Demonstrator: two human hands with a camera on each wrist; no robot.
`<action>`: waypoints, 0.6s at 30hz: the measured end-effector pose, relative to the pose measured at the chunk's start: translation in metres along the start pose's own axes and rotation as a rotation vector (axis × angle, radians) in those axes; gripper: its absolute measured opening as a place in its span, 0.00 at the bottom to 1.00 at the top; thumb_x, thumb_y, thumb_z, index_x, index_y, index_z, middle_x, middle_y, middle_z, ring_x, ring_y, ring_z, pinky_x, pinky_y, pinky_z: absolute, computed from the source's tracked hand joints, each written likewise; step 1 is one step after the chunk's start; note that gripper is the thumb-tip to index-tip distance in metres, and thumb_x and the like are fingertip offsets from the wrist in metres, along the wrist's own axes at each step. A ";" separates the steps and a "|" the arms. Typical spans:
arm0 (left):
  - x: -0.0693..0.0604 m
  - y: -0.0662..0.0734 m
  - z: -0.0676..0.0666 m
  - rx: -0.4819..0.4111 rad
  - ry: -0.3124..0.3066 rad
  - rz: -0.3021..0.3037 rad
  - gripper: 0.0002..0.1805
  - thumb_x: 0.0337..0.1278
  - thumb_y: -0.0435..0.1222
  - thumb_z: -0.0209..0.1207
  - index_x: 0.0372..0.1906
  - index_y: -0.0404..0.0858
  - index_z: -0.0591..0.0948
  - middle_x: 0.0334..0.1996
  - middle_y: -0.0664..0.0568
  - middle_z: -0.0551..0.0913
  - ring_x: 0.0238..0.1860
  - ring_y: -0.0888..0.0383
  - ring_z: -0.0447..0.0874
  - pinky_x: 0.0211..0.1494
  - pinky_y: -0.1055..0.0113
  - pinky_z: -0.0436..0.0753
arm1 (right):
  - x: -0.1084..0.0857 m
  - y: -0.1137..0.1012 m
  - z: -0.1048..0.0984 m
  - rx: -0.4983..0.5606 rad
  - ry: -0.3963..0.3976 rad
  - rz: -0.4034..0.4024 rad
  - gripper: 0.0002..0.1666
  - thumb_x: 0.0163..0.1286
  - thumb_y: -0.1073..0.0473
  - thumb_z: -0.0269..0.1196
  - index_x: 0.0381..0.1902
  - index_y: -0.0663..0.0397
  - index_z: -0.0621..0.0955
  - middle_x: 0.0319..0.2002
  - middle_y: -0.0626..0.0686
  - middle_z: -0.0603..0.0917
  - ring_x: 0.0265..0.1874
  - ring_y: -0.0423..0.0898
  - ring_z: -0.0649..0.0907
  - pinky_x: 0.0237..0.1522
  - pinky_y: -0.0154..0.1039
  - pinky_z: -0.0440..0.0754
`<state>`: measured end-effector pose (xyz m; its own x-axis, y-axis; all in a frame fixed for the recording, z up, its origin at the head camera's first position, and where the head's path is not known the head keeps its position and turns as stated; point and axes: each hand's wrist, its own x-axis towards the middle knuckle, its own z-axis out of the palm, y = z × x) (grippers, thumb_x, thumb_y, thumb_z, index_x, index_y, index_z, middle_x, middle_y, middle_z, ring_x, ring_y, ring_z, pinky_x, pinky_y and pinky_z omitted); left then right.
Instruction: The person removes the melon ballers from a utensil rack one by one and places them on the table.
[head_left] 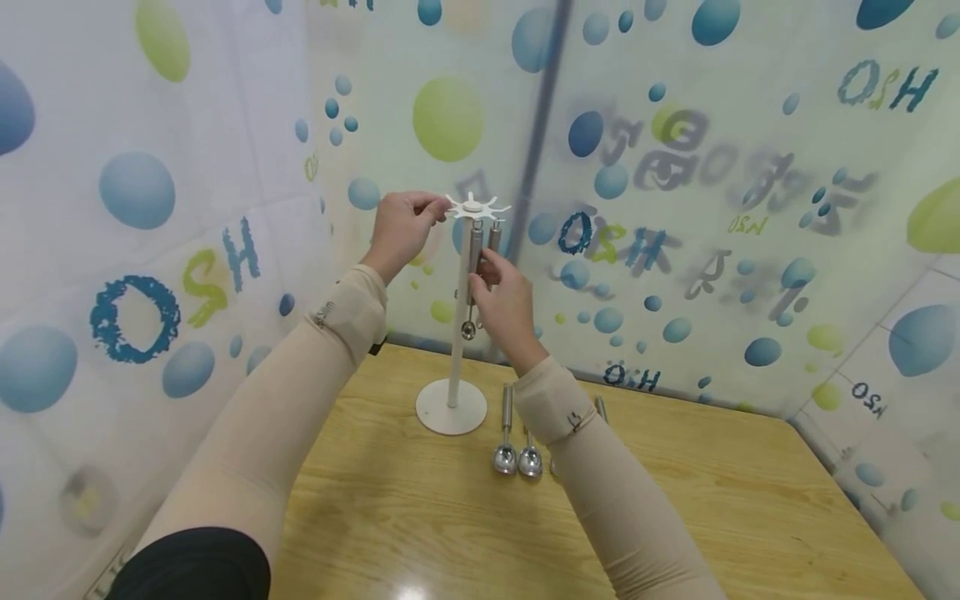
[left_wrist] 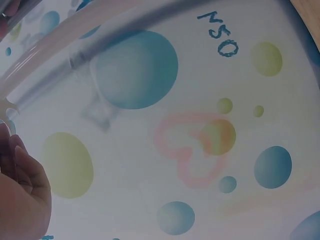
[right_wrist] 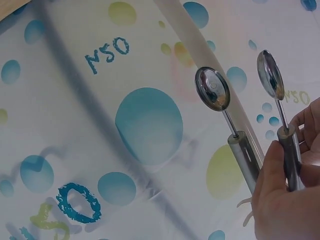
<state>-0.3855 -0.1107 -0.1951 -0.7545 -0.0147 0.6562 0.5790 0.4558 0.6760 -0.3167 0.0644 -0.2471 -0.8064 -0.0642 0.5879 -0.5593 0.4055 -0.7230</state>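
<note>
A white stand [head_left: 456, 358] with a round base and a star-shaped hook top [head_left: 472, 208] is upright on the table. My left hand [head_left: 403, 232] pinches the tip of one hook arm, on the left side of the top. My right hand [head_left: 510, 310] holds the metal handle of an ice cream scoop [right_wrist: 290, 160], bowl downward beside the pole in the head view. Another ice cream scoop [right_wrist: 245, 160] hangs from the top close by; its handle shows behind the right fingers in the head view. Whether the held scoop's end sits on a hook, I cannot tell.
More metal scoops lie on the wooden table [head_left: 375, 500] right of the base: one scoop [head_left: 506, 458], a second scoop [head_left: 530, 461] beside it, and others partly behind the right forearm. A patterned curtain [head_left: 675, 250] stands close behind the stand and along both sides.
</note>
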 end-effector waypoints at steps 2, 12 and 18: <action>0.000 0.000 0.001 0.007 -0.003 0.005 0.17 0.72 0.46 0.60 0.49 0.37 0.89 0.38 0.45 0.89 0.41 0.54 0.84 0.39 0.69 0.74 | -0.001 0.001 -0.001 0.005 0.002 -0.002 0.25 0.75 0.65 0.61 0.68 0.61 0.75 0.51 0.59 0.86 0.49 0.51 0.85 0.49 0.44 0.85; 0.000 0.000 0.001 0.025 -0.005 0.000 0.17 0.72 0.45 0.60 0.49 0.36 0.89 0.39 0.45 0.89 0.41 0.54 0.84 0.43 0.67 0.77 | -0.003 0.002 -0.005 -0.001 -0.002 -0.003 0.24 0.75 0.65 0.61 0.67 0.61 0.76 0.52 0.58 0.85 0.49 0.50 0.85 0.47 0.43 0.86; 0.001 0.000 -0.001 0.025 -0.004 -0.002 0.17 0.72 0.45 0.60 0.50 0.37 0.89 0.40 0.45 0.89 0.42 0.55 0.85 0.46 0.66 0.79 | -0.005 0.002 -0.007 -0.030 -0.010 -0.010 0.24 0.75 0.66 0.60 0.67 0.62 0.75 0.53 0.59 0.85 0.49 0.51 0.84 0.50 0.44 0.84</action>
<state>-0.3862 -0.1116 -0.1945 -0.7569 -0.0124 0.6534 0.5693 0.4783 0.6686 -0.3124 0.0721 -0.2487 -0.8027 -0.0772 0.5913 -0.5614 0.4323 -0.7056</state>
